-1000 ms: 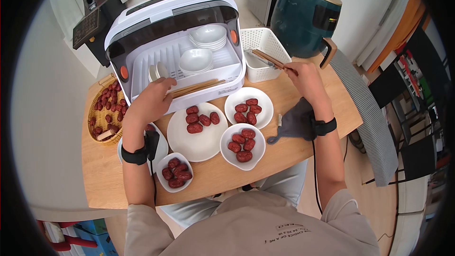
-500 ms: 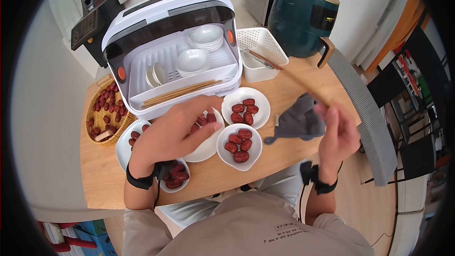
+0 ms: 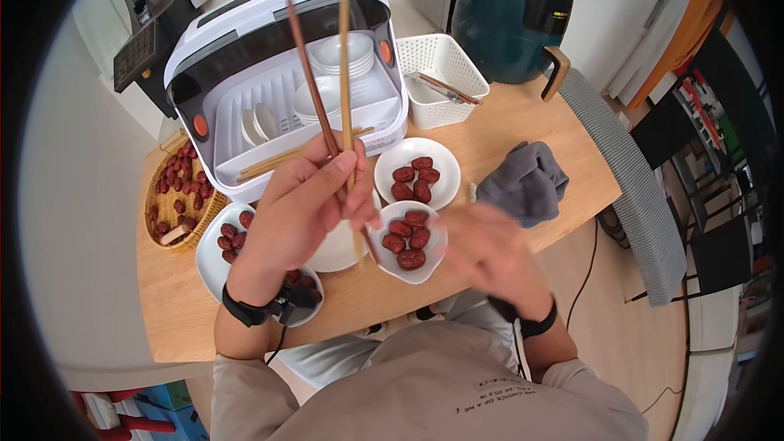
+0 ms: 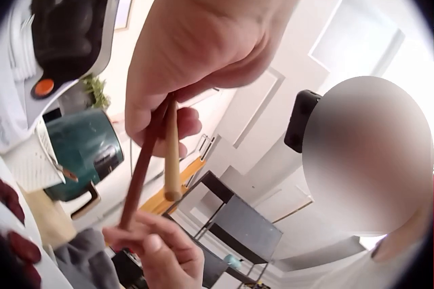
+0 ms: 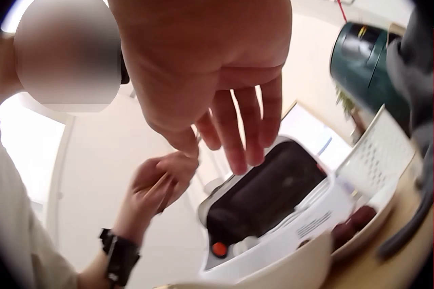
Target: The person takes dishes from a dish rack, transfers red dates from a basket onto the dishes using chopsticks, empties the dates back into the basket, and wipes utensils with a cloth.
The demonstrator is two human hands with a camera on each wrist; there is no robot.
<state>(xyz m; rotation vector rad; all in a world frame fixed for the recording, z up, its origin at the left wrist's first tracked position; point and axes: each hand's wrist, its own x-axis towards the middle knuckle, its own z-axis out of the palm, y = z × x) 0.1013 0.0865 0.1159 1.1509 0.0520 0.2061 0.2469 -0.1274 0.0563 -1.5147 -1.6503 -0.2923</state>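
Note:
Upright in my left hand (image 3: 286,216) are two chopsticks, a dark reddish-brown one (image 3: 308,73) and a pale wooden one (image 3: 345,65), pinched between thumb and fingers. My right hand (image 3: 490,257), blurred in the head view, is just right of their lower ends. The right wrist view shows its fingers (image 5: 234,130) extended and holding nothing. Below the hands, a white spouted bowl (image 3: 408,276) holds several red dates (image 3: 411,259). Behind it is a round white dish (image 3: 416,153) with more dates. My left hand partly covers a large white plate (image 3: 333,255).
A white dish cabinet (image 3: 384,145) contains bowls, small dishes and pale chopsticks. Beside it, a white perforated basket (image 3: 445,112) holds more utensils. A green air fryer (image 3: 506,20) stands behind, a grey cloth (image 3: 527,184) lies right, and a wicker basket (image 3: 210,216) of dates sits left.
My right hand has come away from the white basket and moved left over the table. Both chopsticks are now upright in my left hand, which has left the cabinet's front.

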